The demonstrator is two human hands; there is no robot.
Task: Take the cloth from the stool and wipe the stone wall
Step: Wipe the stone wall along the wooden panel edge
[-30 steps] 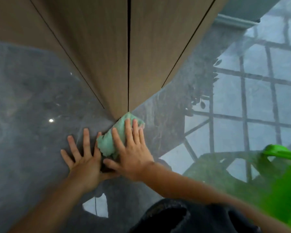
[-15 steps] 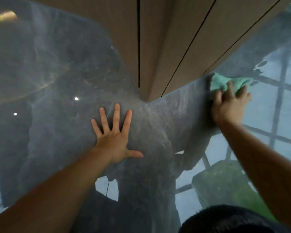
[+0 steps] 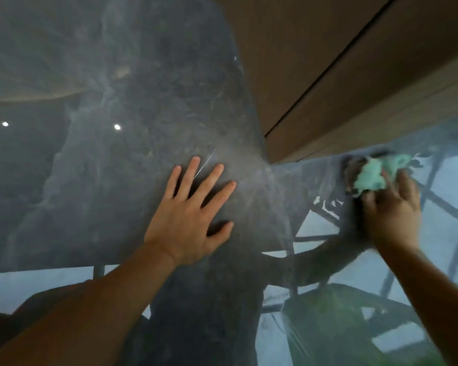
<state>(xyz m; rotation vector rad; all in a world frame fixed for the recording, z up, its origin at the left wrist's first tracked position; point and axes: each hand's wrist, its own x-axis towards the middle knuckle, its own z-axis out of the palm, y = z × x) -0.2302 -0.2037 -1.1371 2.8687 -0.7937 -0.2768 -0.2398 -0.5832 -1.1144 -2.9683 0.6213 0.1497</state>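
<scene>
The polished grey stone wall [image 3: 132, 107] fills most of the view and mirrors a window grid and my own shape. My left hand [image 3: 193, 210] lies flat on it with fingers spread, holding nothing. At the right, my right hand [image 3: 391, 210] presses a crumpled light green cloth [image 3: 370, 175] against the stone, just below the wooden panel. The right hand is blurred by motion. The stool is out of view.
A brown wooden panel [image 3: 354, 62] with dark seams juts out above the stone at the upper right; its lower edge runs just above the cloth. Two small light spots [image 3: 117, 127] reflect in the stone at the left.
My right hand has carried the cloth from beside the left hand out to the right along the panel's lower edge, then slightly down. The left hand stays flat on the stone.
</scene>
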